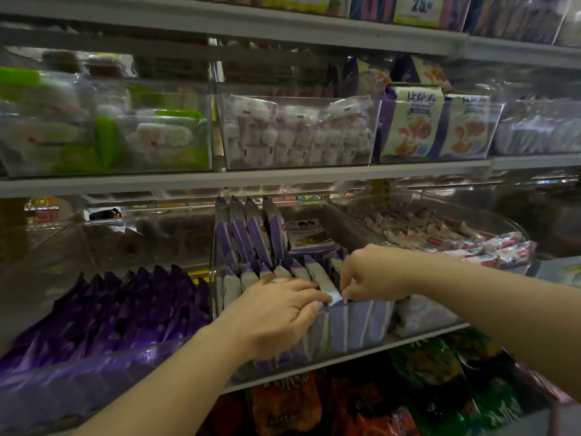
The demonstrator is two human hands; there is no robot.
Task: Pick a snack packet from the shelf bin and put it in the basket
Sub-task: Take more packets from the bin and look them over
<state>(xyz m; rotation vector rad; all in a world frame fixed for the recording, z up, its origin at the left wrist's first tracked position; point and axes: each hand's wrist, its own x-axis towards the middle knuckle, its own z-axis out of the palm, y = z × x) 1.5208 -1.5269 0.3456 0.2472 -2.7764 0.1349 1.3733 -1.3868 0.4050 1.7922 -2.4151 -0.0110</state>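
Purple-and-white snack packet [325, 283] upright at the front of the clear shelf bin [364, 325], top pinched by right hand [377, 272], flat-fingered left hand [276, 313] pressing neighbours inside the bin; not yet lifted, basket unseen, whole transfer left.

White-and-purple snack packet [325, 286] stands on edge in a clear shelf bin [361, 325].
The snack packet leans slightly in a tight front row of like packets, its top edge near the bin's front wall. The right hand [374, 272] pinches that edge, and straight fingers of the left hand [276, 313] touch it.
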